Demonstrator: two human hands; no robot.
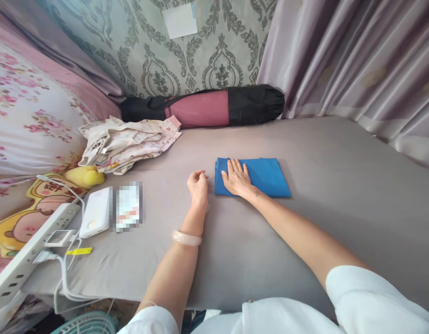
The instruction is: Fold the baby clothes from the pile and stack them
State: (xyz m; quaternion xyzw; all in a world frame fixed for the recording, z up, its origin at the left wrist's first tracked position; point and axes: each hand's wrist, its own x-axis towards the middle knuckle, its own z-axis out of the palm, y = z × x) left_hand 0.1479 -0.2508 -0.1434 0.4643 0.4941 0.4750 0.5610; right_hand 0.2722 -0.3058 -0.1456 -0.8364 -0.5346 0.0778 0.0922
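Note:
A folded blue cloth (pixel 268 178) lies as a neat rectangle on the grey sheet (pixel 325 185). Flat on its left half rests my right hand (pixel 237 178), palm down and fingers stretched out. Just left of the cloth, a small gap away from it, my left hand (pixel 198 186) is curled closed over the sheet; nothing shows between its fingers. A pale bangle (pixel 186 238) circles my left forearm.
A pink and black rolled bag (pixel 200 109) lies along the patterned wall. Crumpled clothes (pixel 131 141) are at back left. Nearer left are a white power bank (pixel 96 212), a blurred-out rectangle (pixel 128 206), a power strip (pixel 36 250) with cables, and a yellow cushion (pixel 22 227).

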